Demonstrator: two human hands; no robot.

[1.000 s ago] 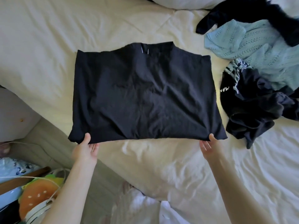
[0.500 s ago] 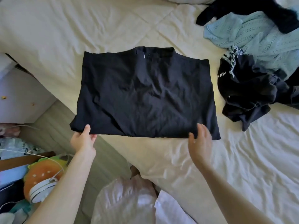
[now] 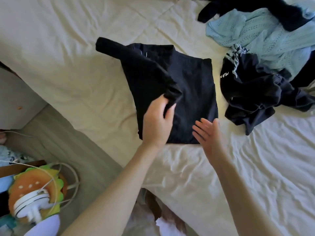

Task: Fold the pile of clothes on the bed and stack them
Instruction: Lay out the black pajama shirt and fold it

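Observation:
A black garment (image 3: pixel 192 92) lies part-folded on the cream bed (image 3: pixel 68 53), its left half lifted and swung over the right half. My left hand (image 3: pixel 157 121) grips the garment's near left corner, held above the middle of the cloth. My right hand (image 3: pixel 208 133) is flat, fingers straight, at the garment's near right edge. To the right sits the unfolded pile: a crumpled black piece with white lettering (image 3: pixel 252 92), a light blue knit (image 3: pixel 265 36) and another dark piece (image 3: pixel 281 12) at the top.
The bed's edge runs diagonally at the lower left, with floor (image 3: pixel 56 137) beyond it. A burger-shaped cushion (image 3: pixel 34 188), a white device with cables (image 3: pixel 29 205) and other clutter sit at the bottom left. White clothing (image 3: pixel 163 227) shows below.
My left hand has lifted the garment's left corner and carried it rightwards over the cloth. My right hand let go of the right corner and now lies flat by the near edge.

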